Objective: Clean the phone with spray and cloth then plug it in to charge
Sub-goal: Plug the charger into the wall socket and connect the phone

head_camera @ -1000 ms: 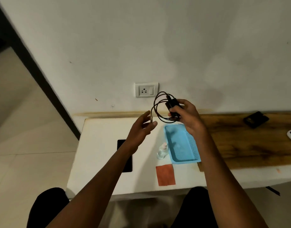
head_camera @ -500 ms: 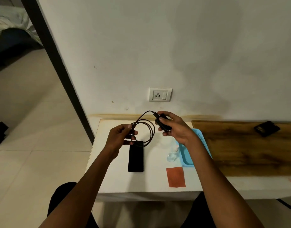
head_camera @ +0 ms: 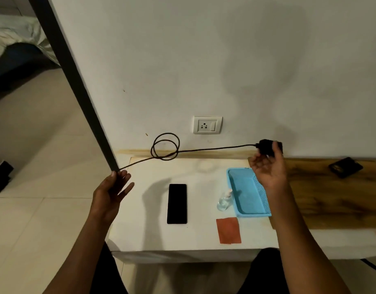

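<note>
Phone (head_camera: 176, 203) was just lying flat on the white table (head_camera: 144, 236), screen dark, roughly between the two hands and a bit nearer than both. Neither hand was touching it. Counted stuff: one phone, one small clear spray bottle (head_camera: 223, 200), one orange cloth (head_camera: 229, 230), one blue mesh tray (head_camera: 244, 192), one black charger with its cable, and one wall socket (head_camera: 207, 125). The bottle stood right beside the tray's left edge, with the cloth lying just near of it. One more dark object (head_camera: 345, 167) sat far right on the wooden board; couldn't tell what it was.

Left hand (head_camera: 111, 192) was up off the table's left edge, pinching the free cable (head_camera: 204, 150) end at the fingertips, other fingers loose. Right hand (head_camera: 267, 172) was raised over the tray, gripping the charger brick (head_camera: 265, 146) below and right of the socket. The cable ran stretched between them with two loops hanging in the middle.
</note>
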